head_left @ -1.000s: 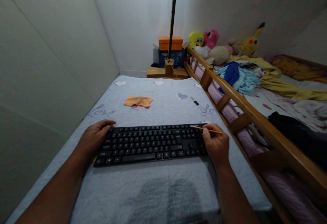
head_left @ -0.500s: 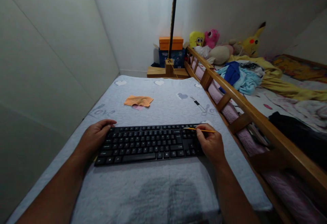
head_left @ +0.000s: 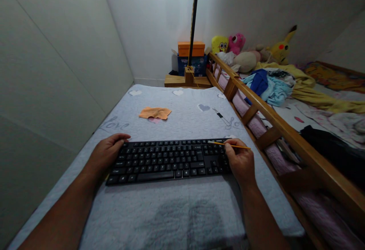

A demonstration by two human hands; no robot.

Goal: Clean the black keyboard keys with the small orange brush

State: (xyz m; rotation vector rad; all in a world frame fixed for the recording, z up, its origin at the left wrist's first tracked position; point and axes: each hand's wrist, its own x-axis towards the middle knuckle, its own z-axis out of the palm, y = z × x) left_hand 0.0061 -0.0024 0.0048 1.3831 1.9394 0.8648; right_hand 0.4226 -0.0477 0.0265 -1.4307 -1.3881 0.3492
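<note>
Keyboard (head_left: 159,162): probably handling light and stiff, suiting a hold by its ends; gripping it leftmost with left hand (head_left: 107,149), pinching brush (head_left: 218,143) in right hand (head_left: 242,162).

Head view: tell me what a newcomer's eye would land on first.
The black keyboard across the pale sheet stands out first, left hand at one end, right hand holding a thin orange stick over the other. Beyond it lie an orange cloth and, by the far wall, colourful soft toys.

The keyboard (head_left: 171,162) looks matt plastic, the bedspread (head_left: 188,124) crinkled cloth, the rail (head_left: 269,113) glossy wood
</note>
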